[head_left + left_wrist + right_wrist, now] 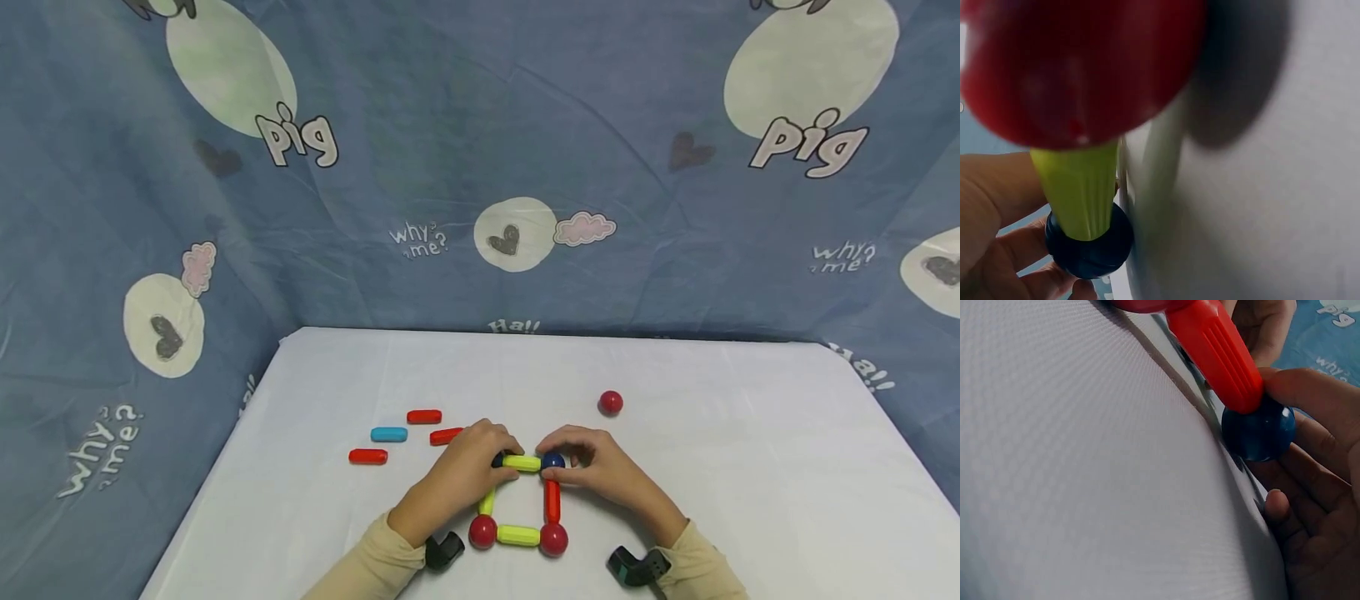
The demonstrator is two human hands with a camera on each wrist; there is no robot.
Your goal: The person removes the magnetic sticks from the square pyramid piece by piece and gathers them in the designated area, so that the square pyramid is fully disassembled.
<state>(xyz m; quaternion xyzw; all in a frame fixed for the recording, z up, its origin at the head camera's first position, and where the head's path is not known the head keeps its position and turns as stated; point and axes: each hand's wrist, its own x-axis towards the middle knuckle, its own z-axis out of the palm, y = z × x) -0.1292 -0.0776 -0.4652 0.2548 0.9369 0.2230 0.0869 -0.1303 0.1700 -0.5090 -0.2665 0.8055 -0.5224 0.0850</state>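
Four-sided in outline, a frame of rods and balls lies on the white table in front of both hands. Its near corners are a red ball (482, 532) and another red ball (553, 540), joined by a yellow-green rod (518, 536). My left hand (474, 460) grips the far-left dark blue ball (1090, 247), where a yellow-green side rod (1079, 187) ends. Between thumb and fingers, my right hand (592, 463) pinches the far-right blue ball (1259, 430), with a red rod (1219, 356) running to it. The far yellow-green rod (522, 463) spans both blue balls.
A loose red ball (611, 403) lies beyond the right hand. Left of the frame are a blue rod (389, 434) and several red rods (368, 457), one partly behind the left hand. A patterned blue cloth (480, 167) hangs behind the white table (712, 400).
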